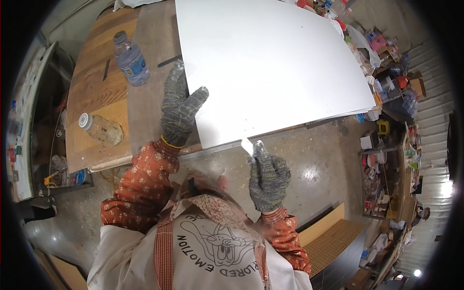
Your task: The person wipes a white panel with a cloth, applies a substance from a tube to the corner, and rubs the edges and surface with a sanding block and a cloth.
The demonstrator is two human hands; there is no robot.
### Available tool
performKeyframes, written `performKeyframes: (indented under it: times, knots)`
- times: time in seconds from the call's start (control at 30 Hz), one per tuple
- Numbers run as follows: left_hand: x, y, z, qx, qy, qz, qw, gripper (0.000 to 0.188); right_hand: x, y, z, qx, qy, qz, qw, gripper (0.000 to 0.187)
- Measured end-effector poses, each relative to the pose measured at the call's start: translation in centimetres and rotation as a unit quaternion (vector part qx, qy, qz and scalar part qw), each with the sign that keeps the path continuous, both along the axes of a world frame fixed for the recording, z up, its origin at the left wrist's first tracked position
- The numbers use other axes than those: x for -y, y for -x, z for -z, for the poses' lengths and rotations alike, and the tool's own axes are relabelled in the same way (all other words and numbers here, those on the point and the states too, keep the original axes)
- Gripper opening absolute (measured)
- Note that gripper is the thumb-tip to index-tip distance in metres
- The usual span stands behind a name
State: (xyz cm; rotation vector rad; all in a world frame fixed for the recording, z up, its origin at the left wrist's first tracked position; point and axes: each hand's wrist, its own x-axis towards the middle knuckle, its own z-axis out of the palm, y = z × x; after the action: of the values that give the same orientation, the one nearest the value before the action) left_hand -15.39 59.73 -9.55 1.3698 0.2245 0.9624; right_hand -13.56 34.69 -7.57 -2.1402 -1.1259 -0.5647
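Observation:
A large white sheet [270, 63] lies on the table, its near edge close to me and more sheet edges showing beneath it at the right. My left hand [179, 104], in a dark grey knitted glove, is at the sheet's left edge. Its fingers point away from me beside the edge, and the spread thumb reaches over the white surface. My right hand [268, 180], gloved alike, is just off the near edge. Between its thumb and fingertips it pinches a small white flat piece [248, 146], whose kind I cannot make out.
On the wooden tabletop [96, 72] at the left stand a clear plastic bottle [131, 60] and a glass jar lying on its side [102, 129]. A dark strip [106, 70] lies near the bottle. Cluttered shelves [382, 179] run along the right, and a perforated brown board [333, 246] is lower right.

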Motion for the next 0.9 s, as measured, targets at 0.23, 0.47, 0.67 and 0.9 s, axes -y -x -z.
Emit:
performKeyframes:
  times: [0.23,0.47,0.67,0.9]
  knots:
    - [-0.5,0.6,-0.2,-0.012,-0.001,-0.019,1.0,0.067,0.0,0.2,-0.7,0.081,0.047,-0.003,0.996,0.055]
    - [-0.1,0.7,-0.6,0.021,0.04,0.033,0.998,0.066,0.4,0.0,-0.9,0.047,0.047,0.005,0.998,0.052]
    - [0.0,0.6,-0.2,0.011,0.047,0.013,0.999,0.066,-0.2,0.5,0.1,-0.023,0.007,-0.036,0.999,0.055]
    - [-0.1,0.9,-0.5,0.004,0.038,0.012,0.999,0.067,0.2,0.7,1.0,-0.049,0.002,0.005,0.999,0.043]
